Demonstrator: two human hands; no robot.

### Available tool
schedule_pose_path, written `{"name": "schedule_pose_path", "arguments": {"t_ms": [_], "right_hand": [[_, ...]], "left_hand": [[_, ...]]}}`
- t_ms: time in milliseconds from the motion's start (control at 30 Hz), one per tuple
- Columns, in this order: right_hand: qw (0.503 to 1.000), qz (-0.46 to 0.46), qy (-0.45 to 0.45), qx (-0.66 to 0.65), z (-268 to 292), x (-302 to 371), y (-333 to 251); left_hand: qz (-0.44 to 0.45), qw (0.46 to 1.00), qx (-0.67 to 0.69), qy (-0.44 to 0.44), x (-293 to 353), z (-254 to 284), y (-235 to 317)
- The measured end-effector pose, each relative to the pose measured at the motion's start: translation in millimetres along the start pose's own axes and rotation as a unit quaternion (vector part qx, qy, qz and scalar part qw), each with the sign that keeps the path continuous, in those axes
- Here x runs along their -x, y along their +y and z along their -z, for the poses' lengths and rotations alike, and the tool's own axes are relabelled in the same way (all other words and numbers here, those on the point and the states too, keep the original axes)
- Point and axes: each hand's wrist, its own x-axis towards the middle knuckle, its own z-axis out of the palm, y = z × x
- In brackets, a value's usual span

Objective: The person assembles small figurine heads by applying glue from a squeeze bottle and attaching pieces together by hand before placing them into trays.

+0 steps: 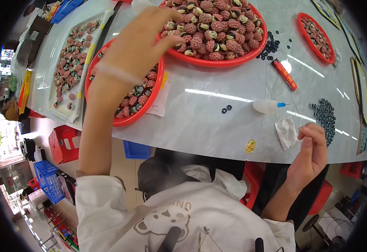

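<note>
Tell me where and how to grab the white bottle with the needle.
I'd grip the bottle by its body, bringing the right hand in from the near side, left of the tissue. The body looks wide and rounded, open along that side; the needle beyond the blue collar points right, so that end is best avoided.

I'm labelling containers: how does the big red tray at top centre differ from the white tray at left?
Shape: the red tray is rounded; the white tray is rectangular.
Fill: the red tray is heaped with pink pieces; the white tray's are fewer and spread out, leaving bare patches.
Hands: the left hand overlaps the red tray in view; no hand overlaps the white tray.
Both hold pink pieces.
</note>
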Motion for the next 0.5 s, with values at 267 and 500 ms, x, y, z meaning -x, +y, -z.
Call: {"name": "schedule_pose_path", "arguments": {"t_ms": [267,500], "right_hand": [[0.994,-0.058,0.088,0.029,6,-12,16],[0.992,-0.045,-0.108,0.043,-44,-34,21]], "left_hand": [[-0.007,1.000,-0.015,0.018,-19,3,-3],[0.012,0.996,0.089,0.003,-21,-16,-3]]}}
